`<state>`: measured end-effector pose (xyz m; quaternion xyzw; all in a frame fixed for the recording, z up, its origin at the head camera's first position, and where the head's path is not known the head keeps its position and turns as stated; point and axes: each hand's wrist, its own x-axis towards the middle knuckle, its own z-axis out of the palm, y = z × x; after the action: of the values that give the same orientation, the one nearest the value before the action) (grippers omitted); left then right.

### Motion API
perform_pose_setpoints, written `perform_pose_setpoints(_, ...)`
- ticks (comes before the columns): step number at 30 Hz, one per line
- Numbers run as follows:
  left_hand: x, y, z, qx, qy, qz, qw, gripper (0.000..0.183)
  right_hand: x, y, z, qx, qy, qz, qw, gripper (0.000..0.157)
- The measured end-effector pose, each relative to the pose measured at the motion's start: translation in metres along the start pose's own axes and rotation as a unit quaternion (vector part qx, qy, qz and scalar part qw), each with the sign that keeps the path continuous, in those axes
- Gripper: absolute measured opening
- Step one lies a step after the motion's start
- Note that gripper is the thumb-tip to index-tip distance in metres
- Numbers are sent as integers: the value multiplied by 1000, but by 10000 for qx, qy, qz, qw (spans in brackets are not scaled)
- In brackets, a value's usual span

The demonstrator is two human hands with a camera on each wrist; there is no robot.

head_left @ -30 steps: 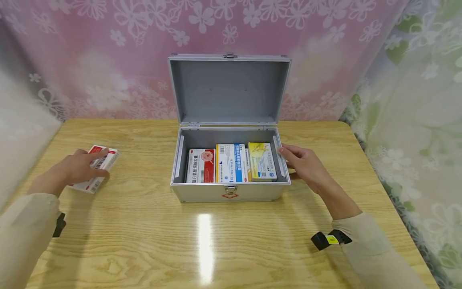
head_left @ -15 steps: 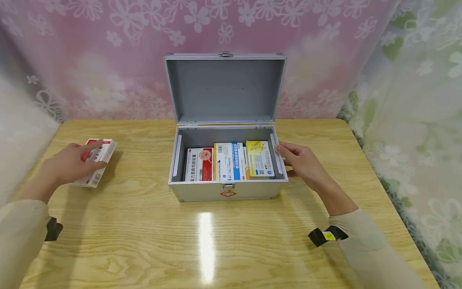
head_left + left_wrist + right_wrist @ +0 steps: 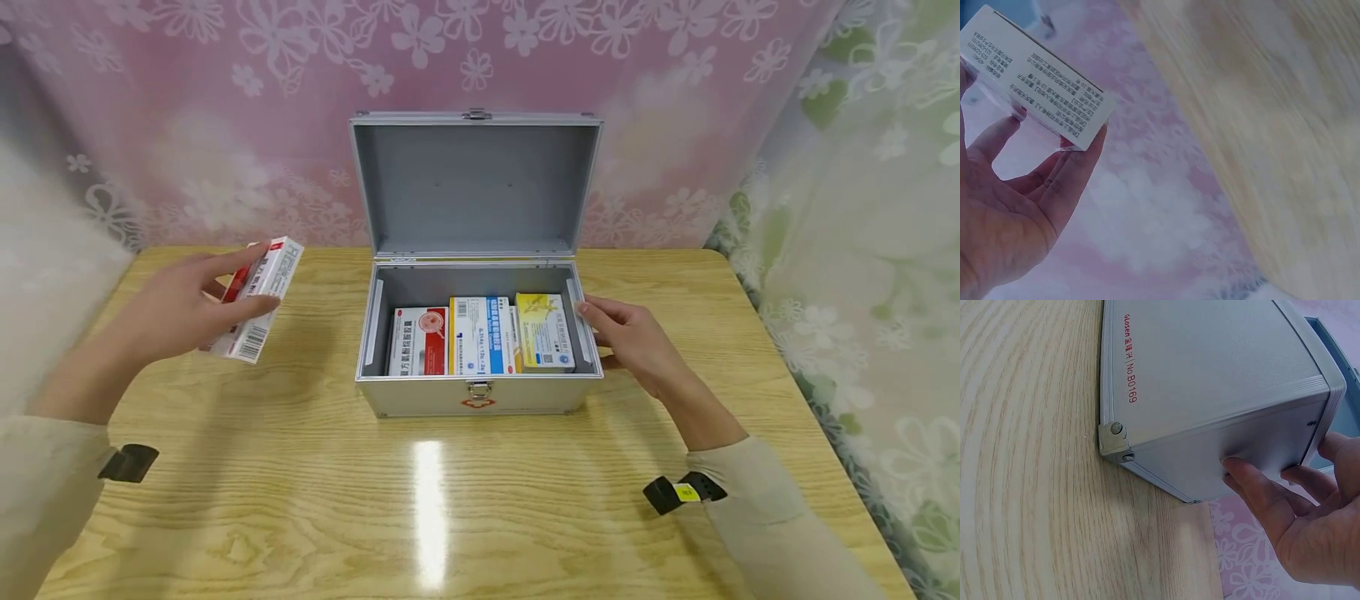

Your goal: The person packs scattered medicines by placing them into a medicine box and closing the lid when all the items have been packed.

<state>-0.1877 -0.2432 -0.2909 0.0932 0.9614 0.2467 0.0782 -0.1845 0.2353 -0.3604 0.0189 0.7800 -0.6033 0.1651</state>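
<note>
Above the left part of the table, my left hand (image 3: 180, 308) pinches a red-and-white medicine box (image 3: 273, 271) between thumb and fingers. The left wrist view shows the printed white side of that medicine box (image 3: 1035, 81), tilted in the grip. A silver first-aid box (image 3: 420, 400) stands in the middle with its lid raised. My right hand (image 3: 637, 342) grips its right wall, thumb over the rim and fingers against the outer side. Inside stand a red-and-white carton (image 3: 408, 342), a blue-and-white carton (image 3: 472, 337) and a yellow-and-white carton (image 3: 543, 333). More packs behind them are partly hidden.
The wooden table (image 3: 300, 483) carries the first-aid box. Its raised lid (image 3: 476, 187) leans back near a pink floral curtain (image 3: 262, 100) behind the table. A pale green floral curtain (image 3: 862, 250) hangs on the right.
My left hand has lifted the medicine box off the table and carried it right and up towards the first-aid box, tilting it. My right hand has stayed on the wall.
</note>
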Motion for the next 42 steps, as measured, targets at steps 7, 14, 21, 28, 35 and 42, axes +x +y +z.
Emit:
perform_pose_setpoints(7, -2, 46, 2, -120, 88, 435, 9989, 61, 1, 1, -1, 8, -6, -10, 10000, 63)
perform_pose_setpoints(14, 1, 78, 5, -14, 115, 714, 9974, 62, 0, 0, -2, -37, 2, -13, 10000, 63)
perform_pose_setpoints(21, 8, 105, 13, -645, -255, 865, 9938, 61, -1, 0, -1, 4, 19, 19, 10000, 62)
perform_pose_setpoints(28, 18, 128, 31, -963, -563, 945, 9893, 63, 0, 0, -1, -41, 68, -11, 10000, 63)
perform_pose_setpoints(35, 32, 139, 56, -953, -842, 1379, 9822, 62, 0, 0, -1, -79, 99, -9, 9999, 63)
perform_pose_setpoints(42, 45, 137, 78, -913, -1425, 1440, 9750, 57, 0, 2, 0, -36, 109, 12, 9999, 62)
